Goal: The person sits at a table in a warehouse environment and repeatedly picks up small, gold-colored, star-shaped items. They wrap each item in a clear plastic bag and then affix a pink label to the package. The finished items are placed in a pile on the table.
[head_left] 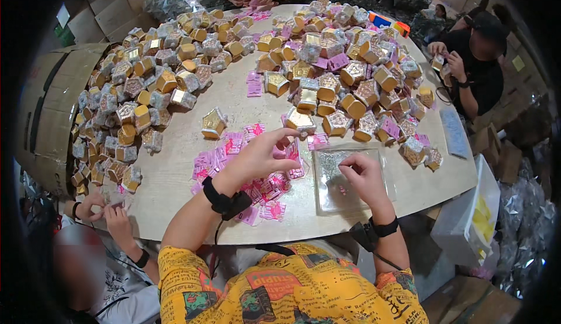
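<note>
My left hand (263, 155) reaches over a loose pile of pink printed cards (219, 161). Its thumb and index finger curve apart, with a pink card (295, 159) showing just beyond the gap. My right hand (367, 178) is above a shallow clear tray (321, 202), fingertips pinched together; whatever they hold, if anything, is hidden. Small shiny pieces (332, 169) lie in the tray, along with a few tiny pinkish bits (343, 189). Beyond my left hand a wrapped gold-and-white pentagonal box (300, 120) stands at the edge of a heap.
Heaps of similar wrapped boxes (158, 81) cover the table's (169, 201) left and far right. A large cardboard carton (49, 113) lies tipped at the left. Co-workers' hands (105, 214) work at left, far side and right. A white bin (461, 219) stands at lower right.
</note>
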The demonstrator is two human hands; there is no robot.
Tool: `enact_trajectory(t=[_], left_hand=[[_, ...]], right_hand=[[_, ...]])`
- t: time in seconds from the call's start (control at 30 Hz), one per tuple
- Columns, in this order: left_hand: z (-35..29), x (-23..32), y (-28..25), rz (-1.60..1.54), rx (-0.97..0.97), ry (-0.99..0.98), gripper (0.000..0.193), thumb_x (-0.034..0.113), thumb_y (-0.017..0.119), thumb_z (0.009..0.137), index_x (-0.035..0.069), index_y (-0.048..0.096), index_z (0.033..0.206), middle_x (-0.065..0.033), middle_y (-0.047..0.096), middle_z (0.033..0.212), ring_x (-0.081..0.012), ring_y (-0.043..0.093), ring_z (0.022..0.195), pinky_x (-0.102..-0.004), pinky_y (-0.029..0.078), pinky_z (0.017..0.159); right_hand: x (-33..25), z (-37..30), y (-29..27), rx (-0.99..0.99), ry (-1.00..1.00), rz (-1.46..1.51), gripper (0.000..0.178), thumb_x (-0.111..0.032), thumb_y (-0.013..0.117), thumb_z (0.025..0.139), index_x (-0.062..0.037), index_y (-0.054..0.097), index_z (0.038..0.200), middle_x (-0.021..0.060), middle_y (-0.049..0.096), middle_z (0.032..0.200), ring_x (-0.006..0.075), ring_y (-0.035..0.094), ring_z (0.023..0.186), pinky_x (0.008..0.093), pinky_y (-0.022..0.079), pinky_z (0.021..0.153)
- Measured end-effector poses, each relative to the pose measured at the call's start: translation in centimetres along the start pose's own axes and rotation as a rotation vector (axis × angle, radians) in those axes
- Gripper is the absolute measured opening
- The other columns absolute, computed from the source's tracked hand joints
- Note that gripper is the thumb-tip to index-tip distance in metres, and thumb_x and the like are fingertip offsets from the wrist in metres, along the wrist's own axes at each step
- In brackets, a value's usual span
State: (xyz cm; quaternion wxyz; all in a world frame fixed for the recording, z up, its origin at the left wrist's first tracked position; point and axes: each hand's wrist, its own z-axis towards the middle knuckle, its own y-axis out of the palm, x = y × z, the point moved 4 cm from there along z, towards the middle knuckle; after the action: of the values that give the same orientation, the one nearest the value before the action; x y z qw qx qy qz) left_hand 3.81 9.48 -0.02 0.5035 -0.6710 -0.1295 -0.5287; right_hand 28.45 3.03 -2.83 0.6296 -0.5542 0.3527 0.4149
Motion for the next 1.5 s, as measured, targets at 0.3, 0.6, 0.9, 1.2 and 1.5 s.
enact_trajectory(t=[0.3,0.6,0.9,1.2,1.5], left_hand=[[-0.1,0.5,0.4,-0.076,-0.001,-0.142,0.063,0.03,0.08,0.077,0.005,0.055,0.128,-0.0042,0.056,0.093,-0.0124,0.056,0.083,-0.0271,0.049,0.075],[-0.1,0.1,0.7,-0.083,-0.001,-0.176,0.06,0.029,0.08,0.077,0.002,0.056,0.125,-0.0028,0.055,0.09,-0.0112,0.055,0.08,-0.0261,0.048,0.072],[0.2,-0.2,1.5,-0.025,0.017,-0.105,0.055,0.028,0.081,0.076,0.001,0.058,0.119,-0.0016,0.054,0.084,-0.0106,0.052,0.076,-0.026,0.046,0.069],[0.1,-0.1,1.4,-0.01,0.011,-0.126,0.056,0.029,0.081,0.076,0.002,0.059,0.12,-0.0045,0.057,0.087,-0.0126,0.054,0.079,-0.0267,0.047,0.072],[0.2,-0.4,1.8,0.014,0.012,-0.134,0.06,0.033,0.081,0.075,0.002,0.059,0.122,-0.0056,0.058,0.086,-0.0144,0.055,0.078,-0.0285,0.047,0.071]], right_hand=[[1.5,-0.4,-0.2,0.14,0.16,0.51,0.007,-0.003,0.07,0.082,-0.0024,0.066,0.088,0.002,0.066,0.076,0.0051,0.057,0.061,0.0199,0.046,0.052],[-1.7,-2.8,-0.2,0.252,-0.813,-0.617,0.023,-0.002,0.071,0.07,-0.0105,0.07,0.091,0.0069,0.064,0.088,0.0202,0.059,0.062,0.0305,0.046,0.052],[-2.3,-3.4,-0.7,0.335,-0.868,-0.714,0.023,-0.001,0.076,0.072,-0.007,0.071,0.093,0.0077,0.065,0.085,0.0205,0.06,0.064,0.0305,0.047,0.053],[-2.3,-3.5,-0.5,0.317,-0.846,-0.751,0.022,-0.001,0.075,0.073,-0.0044,0.07,0.094,0.0089,0.067,0.085,0.0232,0.064,0.07,0.0317,0.048,0.055],[-2.5,-3.4,-0.3,0.348,-0.854,-0.69,0.025,0.001,0.072,0.073,-0.0043,0.069,0.097,0.0074,0.065,0.088,0.0223,0.062,0.065,0.0335,0.047,0.054]])
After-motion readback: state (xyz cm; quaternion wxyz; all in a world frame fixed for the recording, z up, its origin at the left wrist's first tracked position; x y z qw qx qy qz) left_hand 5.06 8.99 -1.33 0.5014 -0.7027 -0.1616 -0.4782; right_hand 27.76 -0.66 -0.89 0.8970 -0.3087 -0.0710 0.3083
